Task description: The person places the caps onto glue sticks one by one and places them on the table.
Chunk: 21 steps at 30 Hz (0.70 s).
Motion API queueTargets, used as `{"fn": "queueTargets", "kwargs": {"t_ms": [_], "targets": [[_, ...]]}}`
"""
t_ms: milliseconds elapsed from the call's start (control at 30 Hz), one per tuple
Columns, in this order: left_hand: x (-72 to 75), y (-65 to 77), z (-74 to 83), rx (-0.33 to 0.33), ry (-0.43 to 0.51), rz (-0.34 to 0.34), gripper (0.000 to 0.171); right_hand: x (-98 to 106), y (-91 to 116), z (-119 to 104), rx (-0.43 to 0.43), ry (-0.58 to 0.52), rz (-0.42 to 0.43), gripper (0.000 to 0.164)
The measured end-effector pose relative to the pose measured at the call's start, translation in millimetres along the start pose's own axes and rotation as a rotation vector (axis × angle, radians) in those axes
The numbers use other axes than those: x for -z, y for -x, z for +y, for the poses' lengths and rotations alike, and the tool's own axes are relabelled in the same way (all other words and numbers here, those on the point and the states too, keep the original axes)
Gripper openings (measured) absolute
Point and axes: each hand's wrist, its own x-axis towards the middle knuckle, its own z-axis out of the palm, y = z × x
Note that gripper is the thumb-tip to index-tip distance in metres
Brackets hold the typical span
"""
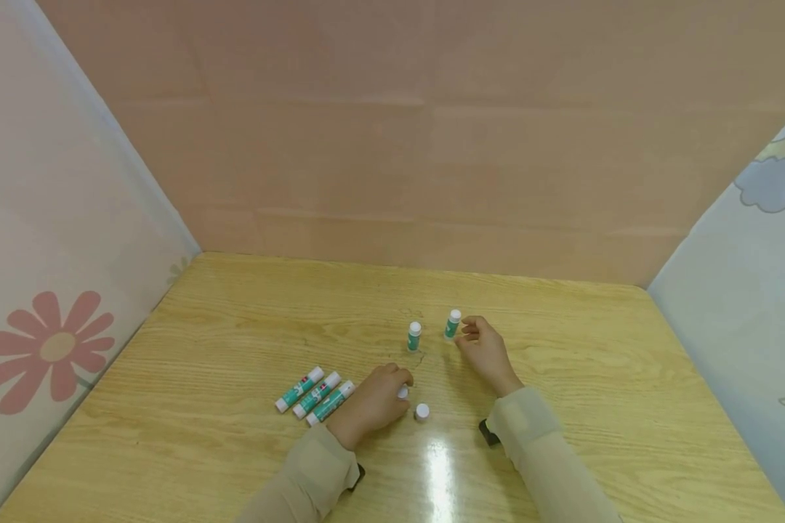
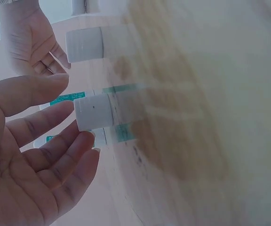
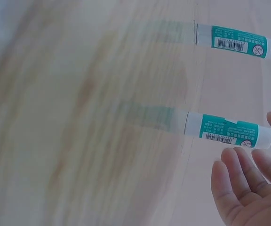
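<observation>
Two green-and-white glue sticks stand upright on the table, a left one [image 1: 414, 337] and a right one [image 1: 453, 325]. Beside the right one is my right hand [image 1: 487, 356], its thumb and loosely bent fingers spread close around the stick's upper end [image 3: 265, 138]. Nearer to me, two small white caps stand on the tabletop. My left hand [image 1: 381, 398] is at one cap [image 2: 94, 113], fingertips right at its side and thumb apart from it. The other cap [image 1: 421, 412] stands just to the right of that hand.
Three more glue sticks [image 1: 317, 394] lie side by side on the wooden table [image 1: 222, 450], left of my left hand. A plain pinkish-brown panel [image 1: 392, 160] rises behind the table, with patterned panels at both sides.
</observation>
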Motion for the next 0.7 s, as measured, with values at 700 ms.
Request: {"fn": "queueTargets", "kwargs": {"t_ms": [700], "targets": [[-0.6,-2.1,0.9,0.051,0.025,-0.016,0.026,-1,-11,-3,-0.035,-0.045,-0.017,0.037]]}}
